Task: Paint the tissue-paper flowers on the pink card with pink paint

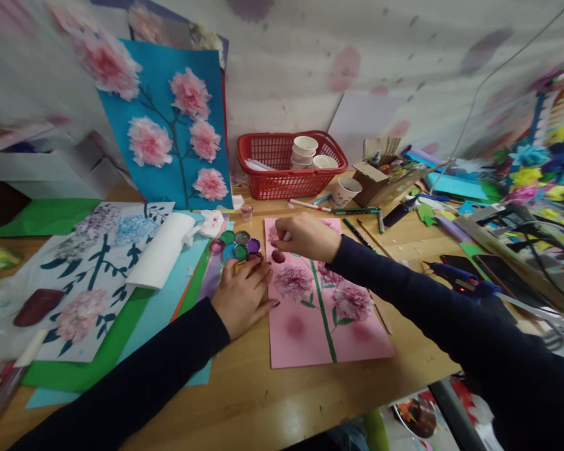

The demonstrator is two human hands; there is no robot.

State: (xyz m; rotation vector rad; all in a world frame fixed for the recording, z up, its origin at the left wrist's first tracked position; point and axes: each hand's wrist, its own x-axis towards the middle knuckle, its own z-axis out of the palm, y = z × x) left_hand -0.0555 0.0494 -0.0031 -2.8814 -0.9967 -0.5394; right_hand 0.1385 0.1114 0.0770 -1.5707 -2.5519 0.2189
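Note:
My right hand (308,237) is closed above the upper left of a pink sheet (286,351). A bit of white shows at its fingers, but what it grips is mostly hidden. Just below the fingertips is a dark red round spot (278,257); whether it is paint or an object I cannot tell. On the sheet are ruffled pink flowers (294,282), a painted green stem (326,319), leaves and blurry dark pink spots. My left hand (245,293) lies with fingers stretched out at the near side of a cluster of small paint pots (228,237), beside the sheet's left edge.
Behind stand a red basket (286,186) with paper cups and a blue flower picture (169,178). Left lie a paper towel roll (162,250) and a flower painting (70,275). Right are pens, brushes, a dark bottle (401,212) and a blue glue gun (460,279).

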